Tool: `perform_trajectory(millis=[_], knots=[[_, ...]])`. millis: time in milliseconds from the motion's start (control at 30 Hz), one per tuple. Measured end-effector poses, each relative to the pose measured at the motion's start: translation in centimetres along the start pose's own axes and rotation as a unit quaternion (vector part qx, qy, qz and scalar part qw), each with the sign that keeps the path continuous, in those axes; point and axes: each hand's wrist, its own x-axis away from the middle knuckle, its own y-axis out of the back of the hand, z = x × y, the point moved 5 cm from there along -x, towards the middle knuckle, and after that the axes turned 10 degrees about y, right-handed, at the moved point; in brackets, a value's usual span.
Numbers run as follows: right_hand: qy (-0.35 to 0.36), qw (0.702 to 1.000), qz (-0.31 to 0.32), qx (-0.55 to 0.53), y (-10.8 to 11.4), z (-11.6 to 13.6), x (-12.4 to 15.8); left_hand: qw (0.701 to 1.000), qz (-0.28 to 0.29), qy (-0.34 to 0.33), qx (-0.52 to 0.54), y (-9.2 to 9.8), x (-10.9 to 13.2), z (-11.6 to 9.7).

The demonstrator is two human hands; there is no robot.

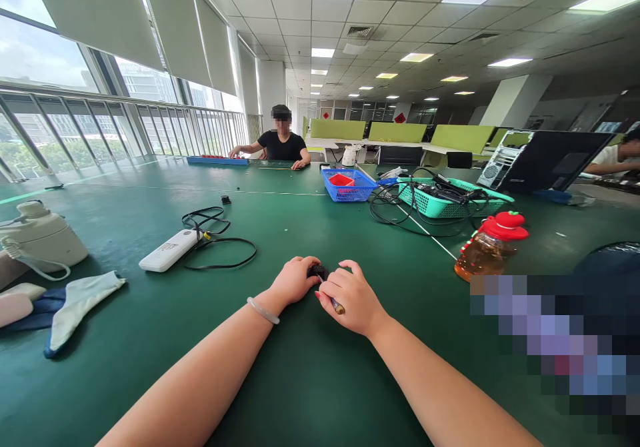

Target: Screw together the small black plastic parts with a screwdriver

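Observation:
My left hand (297,279), with a pale bangle at the wrist, is closed around a small black object (317,271) at the middle of the green table (300,394). Its kind cannot be made out, as my fingers cover part of it. Close beside it, my right hand (354,297) is closed on a slim tool with a brownish rounded end (339,307). The tool's thin front part points toward the black object. Whether its tip touches is too small to tell.
Left are a white power bank (170,250) with a black cable (235,240), a glove (85,300) and a beige bottle (47,237). Right stand a red-capped bottle (487,250), a green basket (435,204) of cables and a blue basket (350,194). A person (283,144) sits opposite.

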Motion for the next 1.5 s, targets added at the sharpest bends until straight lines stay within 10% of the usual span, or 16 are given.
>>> perform_trajectory(millis=[900, 1300, 1500], knots=[[-0.141, 0.989, -0.030, -0.046, -0.4, -3.1, 1.3, 0.999, -0.006, -0.018, -0.026, -0.3, -0.2, 0.3], [-0.414, 0.884, -0.144, -0.162, 0.1, -6.3, 3.7, 0.999, 0.007, -0.020, -0.031, -0.2, 0.0, 0.2], [-0.395, 0.886, -0.129, -0.207, -0.1, -5.5, 3.2, 0.998, 0.008, -0.046, -0.042, -0.4, 0.1, 0.1]])
